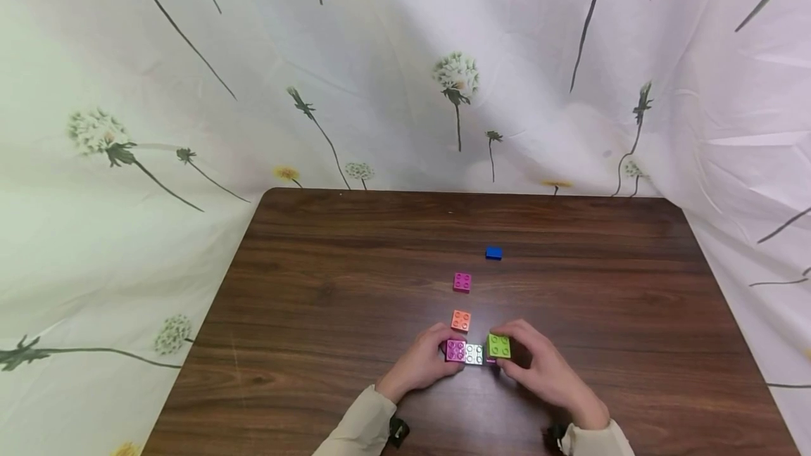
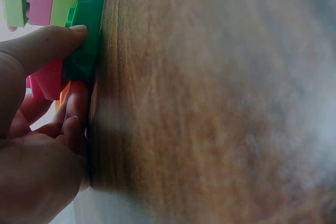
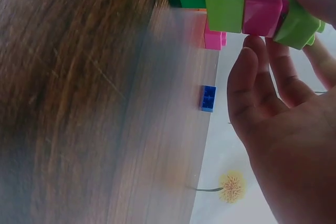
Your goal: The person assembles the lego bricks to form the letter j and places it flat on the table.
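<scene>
My left hand [image 1: 421,366] grips the left end of a small brick build, by its magenta brick [image 1: 455,350]. In the left wrist view its thumb lies against the dark green base brick [image 2: 86,35]. A white-looking brick [image 1: 474,354] sits in the middle of the build. Between thumb and fingertips, my right hand [image 1: 550,373] pinches a lime green brick [image 1: 498,345] at the build's right end. That brick is tilted on the studs of a pink brick [image 3: 261,3], which stands on another light green brick [image 3: 224,3] in the right wrist view.
Behind the build, an orange brick [image 1: 461,320], a magenta brick [image 1: 462,282] and a blue brick [image 1: 493,253] lie apart on the brown wooden table [image 1: 317,294]. A white cloth [image 1: 393,90] with dandelion prints hangs beyond the table's far edge.
</scene>
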`<state>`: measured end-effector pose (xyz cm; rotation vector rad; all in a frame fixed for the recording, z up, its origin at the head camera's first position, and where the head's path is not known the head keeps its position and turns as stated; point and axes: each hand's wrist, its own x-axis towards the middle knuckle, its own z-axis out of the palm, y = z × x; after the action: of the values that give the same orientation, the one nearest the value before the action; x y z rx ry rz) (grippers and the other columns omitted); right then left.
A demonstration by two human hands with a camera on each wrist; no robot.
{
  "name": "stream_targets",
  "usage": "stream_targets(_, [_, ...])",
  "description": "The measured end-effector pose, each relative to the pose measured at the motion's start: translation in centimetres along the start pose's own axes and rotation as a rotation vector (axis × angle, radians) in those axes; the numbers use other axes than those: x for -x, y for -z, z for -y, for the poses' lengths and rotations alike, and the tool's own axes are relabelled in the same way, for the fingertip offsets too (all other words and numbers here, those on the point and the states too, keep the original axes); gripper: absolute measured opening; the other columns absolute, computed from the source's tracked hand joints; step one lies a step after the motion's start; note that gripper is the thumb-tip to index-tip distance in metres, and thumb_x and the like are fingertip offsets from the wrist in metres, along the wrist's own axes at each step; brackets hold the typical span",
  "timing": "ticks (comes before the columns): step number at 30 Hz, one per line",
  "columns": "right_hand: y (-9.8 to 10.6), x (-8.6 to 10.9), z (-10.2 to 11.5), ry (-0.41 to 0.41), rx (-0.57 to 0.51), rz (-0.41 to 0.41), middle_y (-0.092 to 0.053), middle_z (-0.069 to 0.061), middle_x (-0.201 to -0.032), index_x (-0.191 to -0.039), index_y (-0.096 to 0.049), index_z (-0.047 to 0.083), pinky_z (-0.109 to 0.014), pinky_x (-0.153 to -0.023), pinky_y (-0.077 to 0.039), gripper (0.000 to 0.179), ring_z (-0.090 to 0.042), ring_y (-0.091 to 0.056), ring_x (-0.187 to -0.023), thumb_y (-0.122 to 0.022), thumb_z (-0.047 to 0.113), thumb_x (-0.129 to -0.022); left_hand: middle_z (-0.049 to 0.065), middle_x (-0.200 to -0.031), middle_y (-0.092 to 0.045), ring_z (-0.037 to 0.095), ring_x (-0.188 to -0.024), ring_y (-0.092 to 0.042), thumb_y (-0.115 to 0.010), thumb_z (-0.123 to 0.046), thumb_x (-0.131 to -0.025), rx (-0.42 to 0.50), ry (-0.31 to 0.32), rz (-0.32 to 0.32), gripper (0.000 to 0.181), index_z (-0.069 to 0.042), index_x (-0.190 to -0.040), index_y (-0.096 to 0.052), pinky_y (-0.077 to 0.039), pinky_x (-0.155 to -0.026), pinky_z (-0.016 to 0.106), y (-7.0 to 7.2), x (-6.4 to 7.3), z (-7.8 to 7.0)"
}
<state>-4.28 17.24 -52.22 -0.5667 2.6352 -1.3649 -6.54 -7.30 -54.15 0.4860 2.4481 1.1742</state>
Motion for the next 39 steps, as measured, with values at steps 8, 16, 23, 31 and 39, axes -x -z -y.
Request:
stream_targets(8, [-0.08,0.25,0.03,-0.005,0.009,-0.005,-0.058,0.019,-0.112,-0.116,-0.062,0.031,-0.031,-0.09,-0.049,0.046,-0.002,-0.055,-0.104,-0.079,0.012,-0.077,-0.007,-0.098,-0.058,0.002,-0.085,-0.05,-0.08,-0.016,-0.075,-0.002,-0.008,-0.006,0.035,-0.013,-0.108,-0.068,-0.041,-0.077,0.018,-0.11,-0.03,-0.03])
stream_targets(16, [-0.16,0.35,-0.03,-0.015,0.02,-0.013,-0.059,0.019,-0.112,-0.114,-0.064,0.03,-0.029,-0.091,-0.049,0.045,-0.002,-0.056,-0.104,-0.08,0.013,-0.076,-0.008,-0.098,-0.058,0.002,-0.085,-0.05,-0.08,-0.016,-0.075,-0.005,0.003,0.0,0.035,-0.013,-0.108,-0.068,-0.042,-0.077,0.019,-0.21,-0.06,0.0])
stream_targets(23, [-0.03,0.38,-0.19,0.036,0.038,-0.028,-0.062,0.015,-0.113,-0.116,-0.067,0.025,-0.03,-0.089,-0.051,0.042,-0.006,-0.059,-0.103,-0.08,0.014,-0.077,-0.007,-0.097,-0.057,0.002,-0.085,-0.05,-0.08,-0.015,-0.075,-0.004,0.014,0.001,0.035,-0.013,-0.107,-0.068,-0.042,-0.077,0.02,-0.21,-0.08,0.04])
stream_targets(31, [0.01,0.4,-0.11,0.082,0.124,-0.033,-0.061,0.015,-0.111,-0.117,-0.068,0.023,-0.032,-0.086,-0.052,0.041,-0.007,-0.059,-0.102,-0.079,0.015,-0.079,-0.008,-0.097,-0.057,0.002,-0.086,-0.051,-0.08,-0.016,-0.075,-0.009,0.02,0.004,0.035,-0.014,-0.108,-0.068,-0.043,-0.078,0.02,-0.14,-0.08,0.02])
stream_targets(39, [-0.01,0.33,-0.29,0.104,0.135,-0.043,-0.059,0.017,-0.107,-0.117,-0.069,0.019,-0.026,-0.081,-0.051,0.041,0.0,-0.056,-0.096,-0.081,0.016,-0.077,-0.008,-0.098,-0.058,0.002,-0.087,-0.051,-0.08,-0.016,-0.076,-0.013,0.016,0.004,0.035,-0.014,-0.108,-0.068,-0.043,-0.079,0.02,-0.11,-0.2,-0.05])
